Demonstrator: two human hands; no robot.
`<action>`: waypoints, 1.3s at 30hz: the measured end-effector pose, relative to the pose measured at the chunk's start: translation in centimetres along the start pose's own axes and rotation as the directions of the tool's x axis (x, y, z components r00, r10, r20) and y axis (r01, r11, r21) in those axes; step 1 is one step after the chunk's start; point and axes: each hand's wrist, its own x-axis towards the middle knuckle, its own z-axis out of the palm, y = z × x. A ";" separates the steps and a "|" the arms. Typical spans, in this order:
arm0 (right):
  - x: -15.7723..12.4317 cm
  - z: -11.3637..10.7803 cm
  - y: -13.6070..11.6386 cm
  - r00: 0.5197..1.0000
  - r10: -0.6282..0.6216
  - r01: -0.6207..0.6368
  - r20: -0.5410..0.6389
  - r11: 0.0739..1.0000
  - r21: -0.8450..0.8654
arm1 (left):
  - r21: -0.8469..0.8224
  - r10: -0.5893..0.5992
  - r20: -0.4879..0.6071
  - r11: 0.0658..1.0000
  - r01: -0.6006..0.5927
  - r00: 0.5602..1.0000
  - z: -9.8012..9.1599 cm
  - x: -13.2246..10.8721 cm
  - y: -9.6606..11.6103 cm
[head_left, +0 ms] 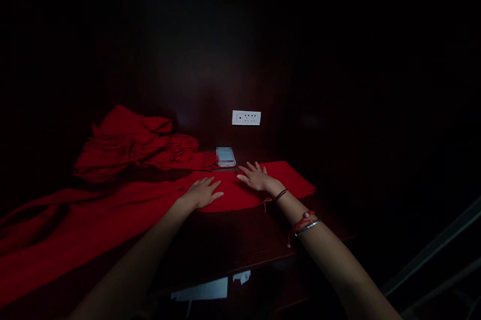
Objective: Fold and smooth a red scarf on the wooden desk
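A long strip of red cloth (233,195) runs across the dark table, flat at its right end and rumpled toward the left. My left hand (203,193) lies on the cloth near its middle, fingers spread and palm down. Farther right, my right hand (255,177) is over the flat part with its fingers apart; whether the whole palm touches is unclear. Neither hand grips anything. Behind the left part of the strip sits a crumpled heap of red cloth (128,142).
A phone (225,157) with a lit screen lies behind the cloth, between the hands. On the dark back panel is a white power socket (246,117). Below the front table edge (259,261) are white papers (203,290). Much of the surroundings is too dark to make out.
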 end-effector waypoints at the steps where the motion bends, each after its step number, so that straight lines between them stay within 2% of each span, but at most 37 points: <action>1: 0.3 0.3 -0.6 1.000 -0.008 0.008 0.030 1.000 -0.005 | 0.009 -0.002 0.001 1.000 0.002 1.000 -0.1 -0.1 0.1; 5: 1.1 1.5 -0.8 0.988 0.033 -0.029 0.150 0.999 -0.032 | 0.046 0.044 -0.068 0.998 -0.041 0.997 -0.7 -0.5 0.4; 8: 1.1 2.1 0.1 0.983 0.021 -0.009 0.184 0.998 -0.066 | 0.033 0.200 -0.114 0.980 -0.198 0.973 -1.6 -0.8 0.7; 14: 0.5 2.7 1.3 0.991 -0.053 0.063 0.124 0.995 -0.072 | -0.140 0.436 0.021 0.892 -0.429 0.900 -2.9 -2.7 0.7; 17: 0.0 2.3 1.6 0.981 -0.180 0.183 0.077 0.983 -0.031 | -0.126 0.485 -0.036 0.865 -0.485 0.874 -2.6 -3.6 0.2; 19: -0.5 1.8 1.6 0.934 -0.357 0.356 0.035 0.934 0.018 | -0.067 0.456 -0.126 0.882 -0.466 0.881 -2.0 -3.7 0.0; 21: -1.0 1.4 1.2 0.847 -0.531 0.530 -0.003 0.846 0.064 | -0.019 0.418 -0.199 0.902 -0.431 0.886 -1.5 -3.4 -0.1; 23: -1.5 1.1 0.5 0.774 -0.632 0.632 -0.030 0.770 0.079 | 0.003 0.397 -0.249 0.912 -0.409 0.883 -1.2 -3.0 -0.1; 25: -1.9 1.0 -0.1 0.740 -0.670 0.673 -0.059 0.737 0.062 | 0.020 0.386 -0.292 0.917 -0.398 0.875 -0.9 -2.6 -0.1; 28: -2.3 1.0 -0.6 0.736 -0.668 0.672 -0.108 0.741 -0.006 | 0.038 0.374 -0.361 0.921 -0.387 0.854 -0.8 -2.4 -0.1; 33: -2.4 1.2 -0.7 0.766 -0.613 0.594 -0.193 0.790 -0.151 | 0.009 0.300 -0.470 0.942 -0.335 0.830 -0.9 -2.8 0.1; 36: -2.4 1.3 -0.7 0.772 -0.584 0.547 -0.251 0.812 -0.204 | 0.040 0.278 -0.508 0.953 -0.300 0.816 -1.1 -3.1 0.6; 39: -2.4 1.4 -0.8 0.778 -0.564 0.519 -0.278 0.825 -0.223 | 0.128 0.312 -0.512 0.949 -0.288 0.800 -1.1 -3.1 1.1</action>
